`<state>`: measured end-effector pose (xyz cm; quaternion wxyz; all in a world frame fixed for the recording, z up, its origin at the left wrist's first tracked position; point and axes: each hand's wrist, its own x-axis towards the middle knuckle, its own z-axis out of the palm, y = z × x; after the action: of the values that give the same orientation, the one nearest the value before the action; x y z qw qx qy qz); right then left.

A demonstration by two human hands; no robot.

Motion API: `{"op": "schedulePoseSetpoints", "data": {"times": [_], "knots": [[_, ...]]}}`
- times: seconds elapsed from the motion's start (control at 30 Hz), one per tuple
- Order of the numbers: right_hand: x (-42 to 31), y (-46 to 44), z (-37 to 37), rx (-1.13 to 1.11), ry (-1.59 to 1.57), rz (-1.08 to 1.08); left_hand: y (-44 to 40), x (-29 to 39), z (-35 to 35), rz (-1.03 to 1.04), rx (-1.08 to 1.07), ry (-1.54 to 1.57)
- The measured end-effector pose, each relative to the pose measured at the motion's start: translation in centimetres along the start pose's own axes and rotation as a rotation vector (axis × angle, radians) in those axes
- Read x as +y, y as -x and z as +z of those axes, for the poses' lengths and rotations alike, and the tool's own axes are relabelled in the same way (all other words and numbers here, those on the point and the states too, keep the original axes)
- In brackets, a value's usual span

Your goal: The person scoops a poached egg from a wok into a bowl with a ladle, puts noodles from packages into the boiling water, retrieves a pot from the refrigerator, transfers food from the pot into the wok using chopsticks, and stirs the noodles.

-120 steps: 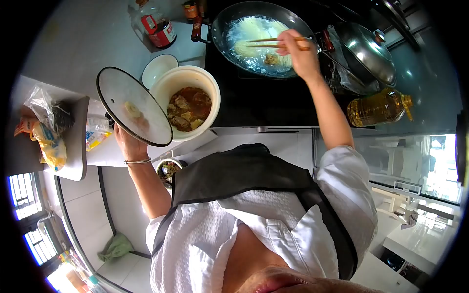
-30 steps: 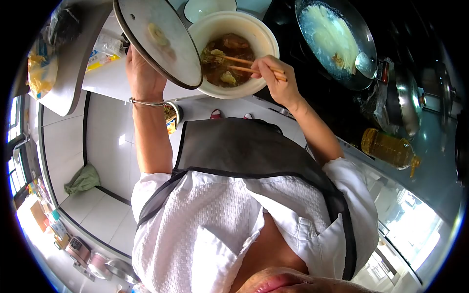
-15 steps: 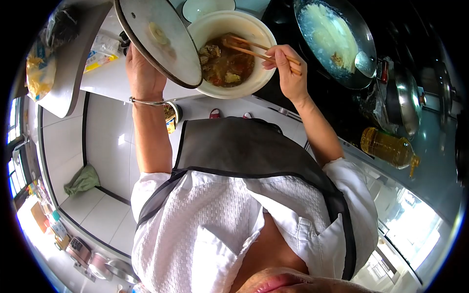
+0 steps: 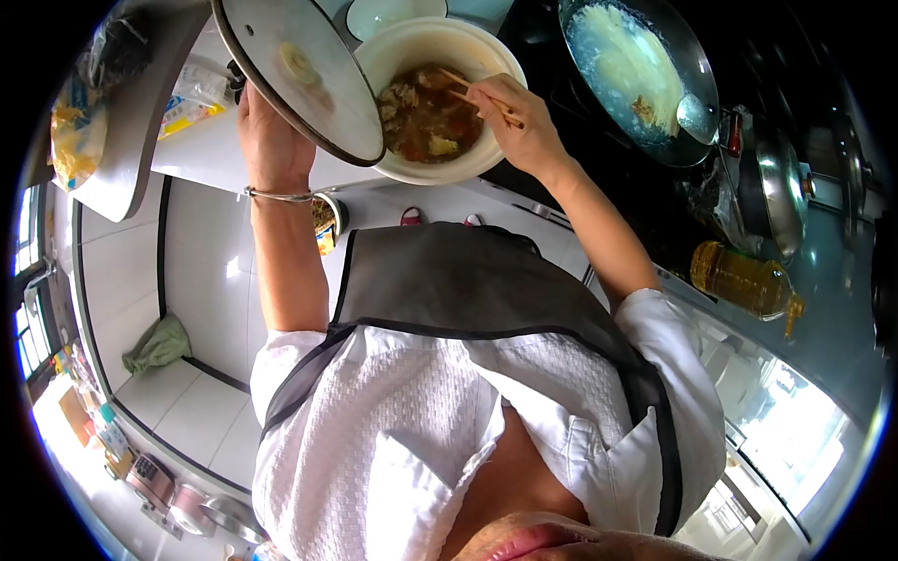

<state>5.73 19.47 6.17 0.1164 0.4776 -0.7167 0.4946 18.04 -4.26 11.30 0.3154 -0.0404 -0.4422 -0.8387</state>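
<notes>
Pot point(image 4: 412, 47): cream-white, round, deep, upright, uncovered. Stew point(image 4: 421, 126) inside: reddish-brown broth, pale lumps toward the left, 1 yellow piece near the lower edge. Chopsticks point(image 4: 456, 77): 2, plain light wood, slanted, reaching in over the right side of the pot, tips at the stew. Lid point(image 4: 323, 98): round, cloudy glass, dark rim, 1 small hole; raised, steeply tilted at the pot's left edge, contact with pot unclear.

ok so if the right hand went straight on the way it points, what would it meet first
Probably the stew in the pale pot, with the chopsticks in the right hand leading; depth is unclear, so the pot's far inner wall could come first.
</notes>
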Motion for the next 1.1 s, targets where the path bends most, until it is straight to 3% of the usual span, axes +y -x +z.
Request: {"op": "schedulePoseSetpoints", "data": {"times": [0.1, 0.17, 0.43, 0.9, 1.1], "knots": [[1.0, -0.1, 0.3, 0.001, -0.015, 0.0, 0.4, 0.2, 0.6, 0.021, 0.073, -0.086], [1.8, -0.1, -0.4, 0.141, -0.445, 0.313, 0.5, 0.2, 0.4, 0.012, 0.04, -0.03], [2.5, 1.6, -2.5, 0.408, -0.817, 0.565, 0.3, 0.5, -0.3, 0.008, -0.016, 0.02], [4.1, 5.1, -4.1, 0.547, -1.334, 0.785, 0.5, 0.7, -0.1, 0.032, 0.017, 0.003], [4.0, 5.7, -4.1, 0.574, -1.357, 0.801, 0.3, 0.5, -0.3, 0.003, 0.033, 0.032]]}}
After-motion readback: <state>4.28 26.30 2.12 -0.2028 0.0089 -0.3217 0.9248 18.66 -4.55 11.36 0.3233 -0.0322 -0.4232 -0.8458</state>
